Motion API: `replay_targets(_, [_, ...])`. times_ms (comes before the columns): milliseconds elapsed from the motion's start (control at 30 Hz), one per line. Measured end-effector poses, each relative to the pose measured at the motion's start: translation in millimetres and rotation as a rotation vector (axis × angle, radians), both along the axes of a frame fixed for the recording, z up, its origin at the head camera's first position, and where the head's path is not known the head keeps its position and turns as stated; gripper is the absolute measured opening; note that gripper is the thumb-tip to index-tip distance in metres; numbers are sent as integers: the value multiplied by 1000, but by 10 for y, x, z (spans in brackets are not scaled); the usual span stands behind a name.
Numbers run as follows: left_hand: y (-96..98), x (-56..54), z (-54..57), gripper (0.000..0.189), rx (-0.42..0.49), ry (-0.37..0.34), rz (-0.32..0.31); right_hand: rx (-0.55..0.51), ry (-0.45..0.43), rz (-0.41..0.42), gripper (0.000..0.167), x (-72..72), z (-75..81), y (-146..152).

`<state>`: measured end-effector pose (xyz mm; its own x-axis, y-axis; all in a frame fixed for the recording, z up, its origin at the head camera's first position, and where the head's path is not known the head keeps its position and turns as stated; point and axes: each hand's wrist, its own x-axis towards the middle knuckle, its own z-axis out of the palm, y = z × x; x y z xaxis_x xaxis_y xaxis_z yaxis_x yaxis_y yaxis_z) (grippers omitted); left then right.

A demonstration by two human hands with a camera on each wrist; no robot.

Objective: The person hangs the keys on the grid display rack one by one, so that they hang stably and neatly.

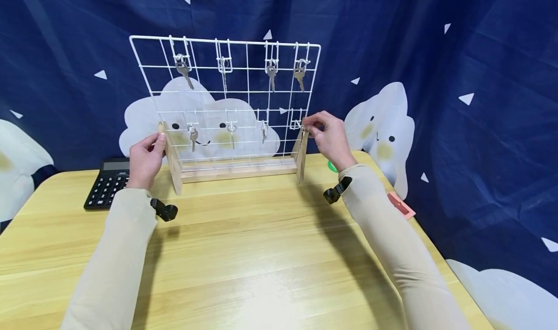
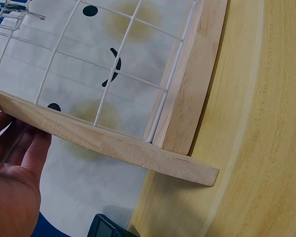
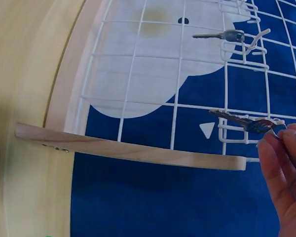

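A white wire grid rack (image 1: 247, 91) stands on a wooden base (image 1: 240, 171), with a wooden post at each side. My left hand (image 1: 146, 158) holds the left wooden post (image 2: 103, 140), fingers behind it and thumb in front. With thumb and fingertips, my right hand (image 1: 329, 133) pinches the ring of a silver key (image 3: 244, 122). That key lies close to the lower right white hook (image 1: 295, 124); whether the ring touches the hook I cannot tell. Other keys hang from hooks in two rows, among them an upper left key (image 1: 185, 72) and a lower left key (image 1: 193, 138).
A black calculator (image 1: 104, 187) lies left of the rack, partly behind my left forearm. At the table's right edge is a pink tray-like piece (image 1: 401, 206). A green object (image 1: 332, 166) shows behind my right wrist. A blue curtain (image 1: 370, 29) hangs behind the table.
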<state>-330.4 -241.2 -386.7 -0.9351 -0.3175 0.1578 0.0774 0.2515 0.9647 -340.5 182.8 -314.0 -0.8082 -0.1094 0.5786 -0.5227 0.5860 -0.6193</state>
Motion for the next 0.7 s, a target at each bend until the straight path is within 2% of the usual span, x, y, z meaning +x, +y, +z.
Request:
replay_targets(300, [7, 19, 5, 58, -19, 2, 2, -32, -7, 39, 10, -47, -88, -13])
replay_targets(500, [19, 13, 2, 53, -26, 37, 6, 30, -40, -1, 7, -39, -108, 3])
replay_targets(700, [23, -12, -12, 53, -32, 36, -12, 45, -112, -27, 10, 45, -117, 73])
